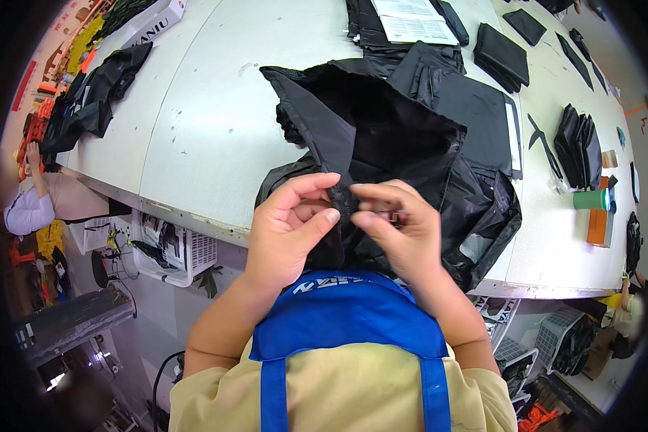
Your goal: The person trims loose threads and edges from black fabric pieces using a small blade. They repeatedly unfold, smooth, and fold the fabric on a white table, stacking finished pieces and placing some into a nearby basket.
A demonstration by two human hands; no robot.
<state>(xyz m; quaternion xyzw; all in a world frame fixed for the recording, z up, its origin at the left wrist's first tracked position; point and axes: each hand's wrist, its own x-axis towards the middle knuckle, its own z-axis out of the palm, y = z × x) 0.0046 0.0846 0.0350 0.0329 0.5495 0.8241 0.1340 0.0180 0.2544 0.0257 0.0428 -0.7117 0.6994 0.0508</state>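
The blue apron (353, 317) lay nearest, against the near edge of the bench (194, 144). The left hand (284, 229) was positioned at the left side of the black cloth's hem (343, 198), thumb and forefinger bent, tips apart. The right hand (409, 232) was positioned opposite, fingers curled, thumb and forefinger narrowly spaced. Whether either hand gripped the hem could not be determined.

The black cloth (317, 126) lay at the middle of the near edge, its dark opening spread away from the hands. Below the near edge, left of the hands, stood a white basket (203, 253).

Toward the bench's right edge lay an orange box (598, 227), a green roll (590, 199), a black bundle (579, 147) and a strap (546, 147). A co-worker (32, 205) was located at the left end, beside a black garment (97, 108). Toward the far edge lay a folded stack (500, 57) and, left of it, papers (414, 25) on black fabric (410, 55).
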